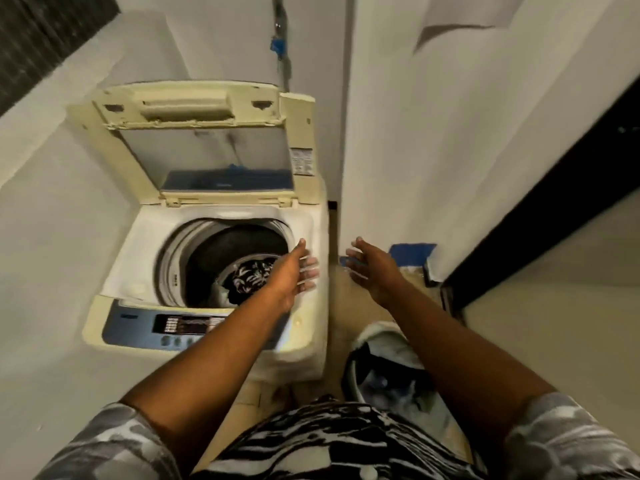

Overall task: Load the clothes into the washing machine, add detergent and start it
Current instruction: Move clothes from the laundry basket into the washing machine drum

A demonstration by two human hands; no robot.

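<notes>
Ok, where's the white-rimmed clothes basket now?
Head view, lower right: the basket stands on the floor just right of the washing machine, under the right forearm.

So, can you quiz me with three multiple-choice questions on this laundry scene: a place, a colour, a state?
1. Where is the basket? A) on a shelf B) on the floor, right of the washing machine C) on a chair
2. What colour is the control panel? A) red B) blue C) green
3. The lid is: A) raised open B) shut C) removed
Answers: B, it stands on the floor beside the machine; B, the button strip is blue; A, it stands up behind the drum.
</notes>
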